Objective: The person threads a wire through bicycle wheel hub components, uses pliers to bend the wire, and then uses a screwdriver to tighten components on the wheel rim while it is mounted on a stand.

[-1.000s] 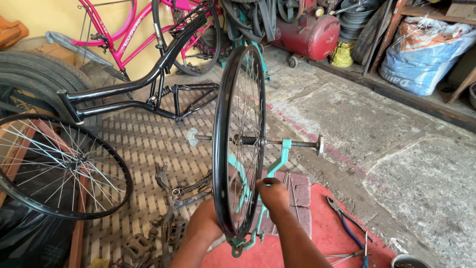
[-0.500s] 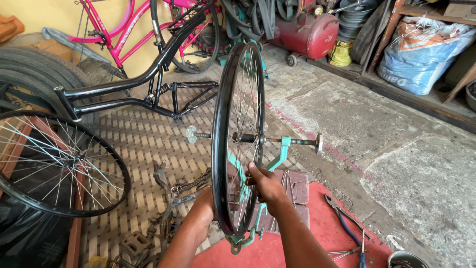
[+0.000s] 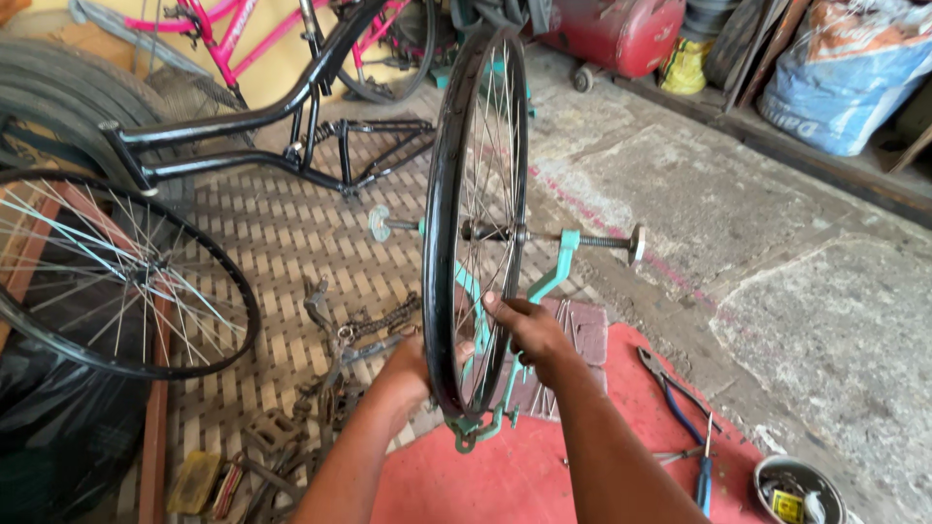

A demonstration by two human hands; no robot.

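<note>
A black bicycle wheel rim (image 3: 439, 243) with thin spokes stands upright on a teal truing stand (image 3: 553, 277), its axle (image 3: 592, 241) running across. My right hand (image 3: 529, 330) reaches into the spokes from the right, fingers pinched on a spoke near the lower rim. My left hand (image 3: 408, 374) sits on the left side of the rim, partly hidden behind it, fingers against the rim.
A second spoked wheel (image 3: 107, 281) lies at left on the slatted mat. A black bike frame (image 3: 272, 146) and pink bike (image 3: 214, 29) are behind. Chain and parts (image 3: 369, 325), blue-handled pliers (image 3: 680, 408) on a red mat, a small tin (image 3: 798, 490), red tank (image 3: 612, 34), sack (image 3: 845, 78).
My right hand has moved up from the bottom of the rim into the spokes. The view has tilted slightly, and the left hand stays by the rim.
</note>
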